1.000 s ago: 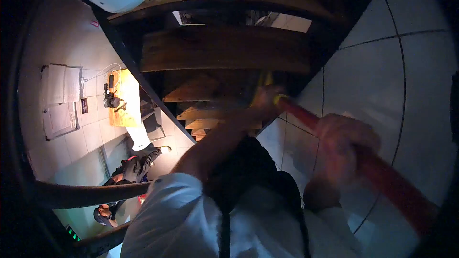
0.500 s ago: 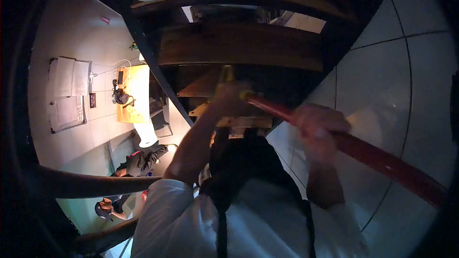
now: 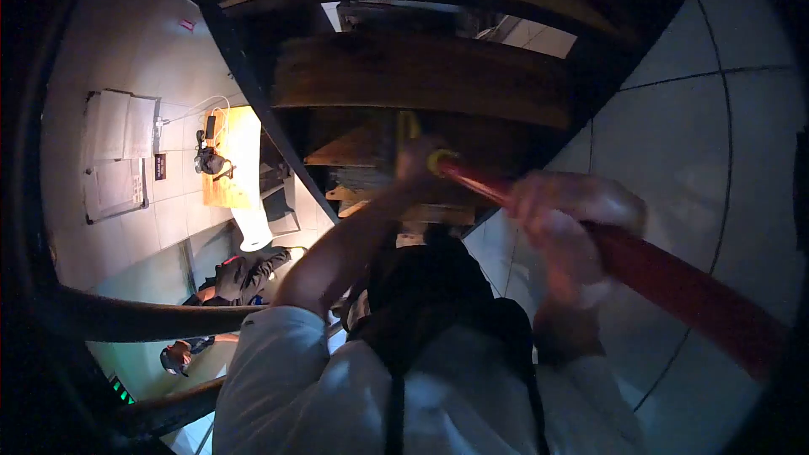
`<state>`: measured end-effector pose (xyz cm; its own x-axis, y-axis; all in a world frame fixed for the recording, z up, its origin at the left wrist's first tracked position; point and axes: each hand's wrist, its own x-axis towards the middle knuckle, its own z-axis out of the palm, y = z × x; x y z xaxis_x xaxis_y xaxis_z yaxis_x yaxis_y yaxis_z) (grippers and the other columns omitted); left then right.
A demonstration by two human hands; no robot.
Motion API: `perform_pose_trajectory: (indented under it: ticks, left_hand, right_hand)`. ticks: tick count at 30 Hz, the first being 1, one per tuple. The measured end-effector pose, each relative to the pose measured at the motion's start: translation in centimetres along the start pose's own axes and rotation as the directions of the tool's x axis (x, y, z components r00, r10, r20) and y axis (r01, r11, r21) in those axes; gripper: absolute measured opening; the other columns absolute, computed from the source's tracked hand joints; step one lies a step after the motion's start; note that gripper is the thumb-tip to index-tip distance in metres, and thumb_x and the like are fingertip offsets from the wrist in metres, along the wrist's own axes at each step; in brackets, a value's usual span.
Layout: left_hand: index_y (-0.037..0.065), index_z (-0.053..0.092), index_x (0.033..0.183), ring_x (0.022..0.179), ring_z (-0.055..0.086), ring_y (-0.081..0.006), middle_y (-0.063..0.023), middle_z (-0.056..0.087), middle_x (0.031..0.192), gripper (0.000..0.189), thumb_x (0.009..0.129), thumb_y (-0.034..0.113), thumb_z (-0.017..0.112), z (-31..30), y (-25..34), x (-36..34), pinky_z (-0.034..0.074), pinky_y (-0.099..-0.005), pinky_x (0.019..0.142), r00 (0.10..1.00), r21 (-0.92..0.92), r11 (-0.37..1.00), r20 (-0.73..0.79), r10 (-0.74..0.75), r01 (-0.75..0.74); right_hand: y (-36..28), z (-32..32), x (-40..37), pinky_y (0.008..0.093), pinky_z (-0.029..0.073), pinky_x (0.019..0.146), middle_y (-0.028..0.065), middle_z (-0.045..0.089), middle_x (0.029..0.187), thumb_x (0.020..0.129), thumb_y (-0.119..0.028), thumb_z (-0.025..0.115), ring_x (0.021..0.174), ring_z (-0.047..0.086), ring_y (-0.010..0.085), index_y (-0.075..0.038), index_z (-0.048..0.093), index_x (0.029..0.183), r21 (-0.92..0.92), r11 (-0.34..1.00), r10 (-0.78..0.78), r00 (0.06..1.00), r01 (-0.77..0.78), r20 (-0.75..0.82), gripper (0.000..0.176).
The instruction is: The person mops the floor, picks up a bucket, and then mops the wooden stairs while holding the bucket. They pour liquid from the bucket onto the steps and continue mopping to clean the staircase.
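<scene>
A long red pole (image 3: 666, 278) slants from the lower right toward the middle of the view, with a yellow collar (image 3: 441, 162) at its far end. My right hand (image 3: 569, 227) is wrapped around the red shaft. At the yellow end, my left hand (image 3: 413, 162) is closed, smeared by motion and dim. A yellow piece (image 3: 409, 124) sticks up past its fingers, close to the wooden stair treads. What kind of tool the pole belongs to does not show.
Wooden steps (image 3: 421, 76) between dark stringers fill the middle. A dark handrail (image 3: 160, 320) runs at left. Down below, a lit table (image 3: 236, 160) holds a camera (image 3: 211, 160), and a person in a cap (image 3: 175, 358) is near another person (image 3: 240, 278). White wall tiles (image 3: 674, 143) flank the right.
My left hand and the pole's yellow end have shifted slightly right. My right hand has moved a little right and looks larger. The view has tilted slightly; both hands keep their places on the pole.
</scene>
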<state>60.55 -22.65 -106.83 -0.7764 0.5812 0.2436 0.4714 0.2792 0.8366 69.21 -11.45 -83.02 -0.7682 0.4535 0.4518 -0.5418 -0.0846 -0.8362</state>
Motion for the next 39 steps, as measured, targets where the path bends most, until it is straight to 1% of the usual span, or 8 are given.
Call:
perform_pose_trajectory:
  ticks: [5,9,14,22,27,32,36,39]
  left_hand:
    - [0.011,0.066,0.093,0.083,0.067,-0.0296,-0.0119,0.068,0.089,0.039,0.063,0.027,0.084,15.1,5.2,4.1,0.054,-0.0405,0.071,0.966,-0.222,0.975,0.255,0.032,0.027]
    - [0.012,0.064,0.095,0.086,0.067,-0.0315,-0.0123,0.068,0.091,0.036,0.068,0.028,0.081,15.7,8.0,5.3,0.054,-0.0419,0.074,0.945,-0.384,0.922,0.281,0.168,-0.05]
    - [0.013,0.063,0.097,0.091,0.066,-0.0323,-0.0119,0.068,0.095,0.037,0.069,0.032,0.079,8.7,6.1,4.2,0.053,-0.043,0.078,0.856,-0.216,0.975,0.512,0.076,0.043]
    - [0.012,0.068,0.097,0.093,0.065,-0.0288,-0.0086,0.066,0.098,0.043,0.062,0.031,0.084,-8.0,-10.2,-4.6,0.053,-0.0395,0.081,0.983,0.27,0.963,0.178,-0.036,-0.013]
    - [0.01,0.068,0.092,0.086,0.067,-0.0266,-0.0077,0.068,0.091,0.049,0.051,0.024,0.09,-14.2,-9.2,-4.9,0.053,-0.0378,0.075,0.999,0.123,0.992,0.05,-0.009,0.003]
    - [0.01,0.067,0.089,0.085,0.067,-0.0265,-0.0092,0.068,0.094,0.05,0.05,0.032,0.089,-8.3,-4.9,-4.2,0.053,-0.0368,0.073,0.989,0.132,0.991,-0.148,0.031,-0.012]
    - [0.01,0.066,0.089,0.086,0.066,-0.0276,-0.0105,0.068,0.094,0.044,0.06,0.038,0.084,0.8,1.8,-1.1,0.052,-0.0402,0.073,1.0,-0.049,0.999,-0.031,0.004,-0.006]
    - [0.01,0.064,0.091,0.086,0.067,-0.0312,-0.0126,0.068,0.092,0.042,0.065,0.039,0.081,11.1,5.4,1.8,0.053,-0.0422,0.072,0.981,-0.316,0.945,0.192,-0.025,0.086]
  right_hand:
    - [-5.6,-4.7,3.0,0.0365,0.041,0.047,0.0051,0.045,0.054,0.08,-0.003,0.053,0.044,0.041,0.0157,-0.001,0.051,0.075,-0.39,0.921,0.007,1.0,-0.007,-0.003,0.007]
    - [-6.5,-8.2,1.5,0.0352,0.039,0.046,0.0041,0.045,0.055,0.081,-0.006,0.051,0.043,0.038,0.0141,-0.002,0.051,0.077,-0.475,0.879,0.009,0.997,-0.043,-0.074,0.005]
    - [-4.8,-8.0,0.2,0.0344,0.038,0.046,0.0027,0.046,0.057,0.083,-0.008,0.053,0.043,0.037,0.0137,-0.005,0.052,0.079,-0.246,0.969,0.015,0.996,0.008,0.092,0.006]
    - [6.0,1.4,-4.1,0.0393,0.043,0.054,0.0051,0.047,0.058,0.088,-0.012,0.054,0.048,0.044,0.0173,-0.004,0.054,0.079,0.036,0.996,0.072,0.979,-0.08,0.191,0.012]
    - [7.6,5.2,-3.4,0.0395,0.045,0.059,0.0056,0.05,0.062,0.089,-0.013,0.055,0.053,0.046,0.0191,-0.004,0.056,0.091,0.11,0.974,0.146,0.923,-0.196,0.355,0.009]
    - [1.6,4.6,-1.4,0.0385,0.045,0.059,0.0049,0.048,0.057,0.088,-0.012,0.057,0.052,0.047,0.0182,-0.004,0.056,0.1,0.022,0.983,0.163,0.929,-0.18,0.331,0.015]
    - [-3.2,3.7,0.0,0.0345,0.042,0.054,0.004,0.047,0.056,0.088,-0.012,0.057,0.047,0.043,0.0152,-0.002,0.055,0.089,-0.06,0.997,0.045,0.998,-0.043,0.043,0.01]
    - [-7.4,-1.9,2.7,0.0328,0.04,0.051,0.0022,0.044,0.054,0.088,-0.012,0.056,0.045,0.039,0.0125,-0.003,0.052,0.077,-0.41,0.909,0.159,0.974,-0.081,0.16,0.015]
